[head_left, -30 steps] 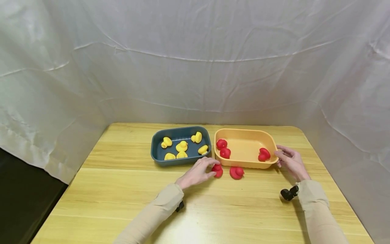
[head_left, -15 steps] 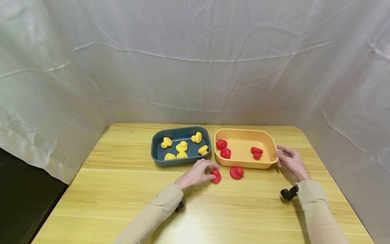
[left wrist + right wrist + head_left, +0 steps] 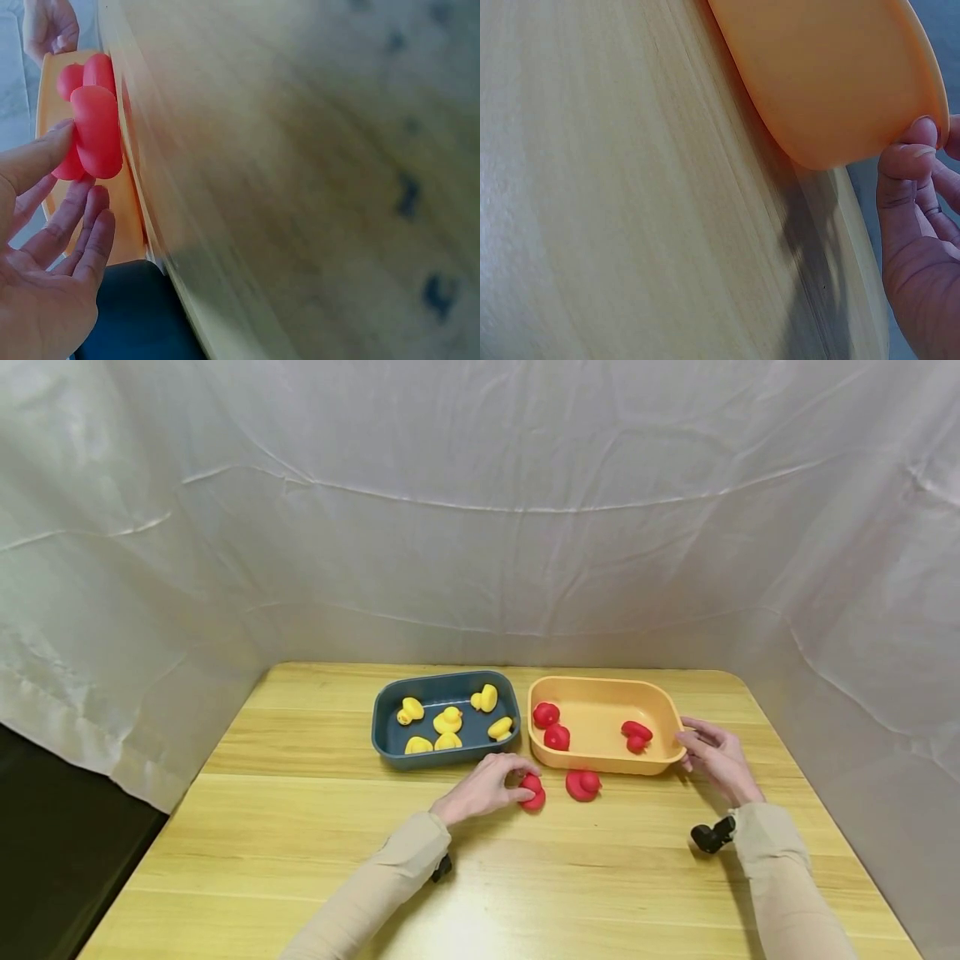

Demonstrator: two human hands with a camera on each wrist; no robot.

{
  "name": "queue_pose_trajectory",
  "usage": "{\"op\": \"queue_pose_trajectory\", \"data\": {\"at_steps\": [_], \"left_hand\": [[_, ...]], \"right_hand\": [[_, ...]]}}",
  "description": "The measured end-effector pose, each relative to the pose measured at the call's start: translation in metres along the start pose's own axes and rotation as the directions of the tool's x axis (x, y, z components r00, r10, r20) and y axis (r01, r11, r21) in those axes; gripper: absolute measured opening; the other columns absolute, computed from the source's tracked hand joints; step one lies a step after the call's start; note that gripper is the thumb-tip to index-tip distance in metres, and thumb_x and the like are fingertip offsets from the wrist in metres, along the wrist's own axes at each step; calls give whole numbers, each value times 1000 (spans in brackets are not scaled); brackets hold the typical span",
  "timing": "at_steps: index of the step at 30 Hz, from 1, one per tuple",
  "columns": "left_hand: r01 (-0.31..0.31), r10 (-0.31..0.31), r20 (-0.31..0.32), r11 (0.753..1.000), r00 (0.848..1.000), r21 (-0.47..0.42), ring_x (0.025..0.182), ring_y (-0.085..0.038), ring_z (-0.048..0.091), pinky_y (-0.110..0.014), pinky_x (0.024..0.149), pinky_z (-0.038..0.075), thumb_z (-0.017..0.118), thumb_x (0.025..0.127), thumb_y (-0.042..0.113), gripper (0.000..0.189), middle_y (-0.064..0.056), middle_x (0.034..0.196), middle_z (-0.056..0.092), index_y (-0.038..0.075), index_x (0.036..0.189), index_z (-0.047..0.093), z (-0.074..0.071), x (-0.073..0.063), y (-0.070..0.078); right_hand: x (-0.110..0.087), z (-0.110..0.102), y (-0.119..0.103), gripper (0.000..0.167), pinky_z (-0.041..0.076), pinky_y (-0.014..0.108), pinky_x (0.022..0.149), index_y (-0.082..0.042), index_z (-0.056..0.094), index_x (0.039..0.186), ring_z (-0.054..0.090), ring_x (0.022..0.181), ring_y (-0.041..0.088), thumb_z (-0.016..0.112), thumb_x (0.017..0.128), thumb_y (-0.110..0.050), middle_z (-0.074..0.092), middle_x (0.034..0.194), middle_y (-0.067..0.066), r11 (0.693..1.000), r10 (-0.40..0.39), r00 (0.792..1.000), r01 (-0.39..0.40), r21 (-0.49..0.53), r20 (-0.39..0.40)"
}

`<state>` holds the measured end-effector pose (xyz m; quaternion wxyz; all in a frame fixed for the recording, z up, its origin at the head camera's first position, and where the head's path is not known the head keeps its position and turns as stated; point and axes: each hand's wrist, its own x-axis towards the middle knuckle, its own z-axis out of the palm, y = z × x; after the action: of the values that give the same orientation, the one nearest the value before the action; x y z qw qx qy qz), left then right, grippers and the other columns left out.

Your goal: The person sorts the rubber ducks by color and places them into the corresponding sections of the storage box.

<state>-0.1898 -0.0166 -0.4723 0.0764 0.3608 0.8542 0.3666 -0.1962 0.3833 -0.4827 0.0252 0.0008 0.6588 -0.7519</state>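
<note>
My left hand (image 3: 491,787) pinches a red rubber duck (image 3: 533,799) between thumb and fingers, low over the table in front of the two trays. In the left wrist view that red duck (image 3: 98,135) shows its rounded base, with the thumb at its side. Just to its right a second red duck (image 3: 582,785) sits on the table. My right hand (image 3: 720,762) holds the right end of the orange tray (image 3: 600,763), thumb at the rim. Inside that tray lie red ducks, two at its left end and one tipped-over red duck (image 3: 637,737) toward the right.
Left of the orange tray stands a dark blue tray (image 3: 442,758) with several yellow ducks (image 3: 447,720) in it. Behind the wooden table (image 3: 300,827) hangs a pale grey sheet (image 3: 480,568). A black wrist device (image 3: 712,835) sits by the right cuff.
The red duck at my left hand has shifted slightly toward me. In the orange tray, the right-hand red duck has rolled a little left and turned. My right hand stays at the tray's end.
</note>
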Motion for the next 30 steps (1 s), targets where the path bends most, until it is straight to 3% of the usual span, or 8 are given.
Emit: {"op": "queue_pose_trajectory", "data": {"at_steps": [12,16,23,30], "left_hand": [[4,-5,-32,1000,999,-27,100,-18,66,-35,94,60,75,91,14,33,-7,112,73,2,121,70,-1,0,1],[-6,4,-44,999,999,-33,98,-19,66,-36,92,60,76,90,14,33,-7,110,73,2,120,70,-2,0,2],[36,-39,-34,994,999,-99,105,-21,67,-38,98,60,74,93,15,34,-9,115,70,2,124,68,-3,-2,2],[9,-20,-77,990,997,-143,107,-24,69,-40,99,60,73,93,14,35,-9,113,68,2,125,67,-2,1,3]], "right_hand": [[0,1,-1,25,54,18,52,-7,56,125,61,62,8,60,100,-5,73,85,-2,1000,-7,1000,7,1,-3],[0,1,-1,25,54,18,52,-8,56,124,61,63,8,60,100,-6,73,86,-2,1000,-2,1000,2,-1,-2],[-1,1,-1,26,54,18,52,-7,55,125,61,62,8,60,100,-6,73,87,-3,1000,5,1000,-5,-5,-3],[-1,2,-3,27,54,18,52,-6,54,126,61,63,8,61,99,-7,73,86,-3,1000,12,1000,-12,-5,-12]]}}
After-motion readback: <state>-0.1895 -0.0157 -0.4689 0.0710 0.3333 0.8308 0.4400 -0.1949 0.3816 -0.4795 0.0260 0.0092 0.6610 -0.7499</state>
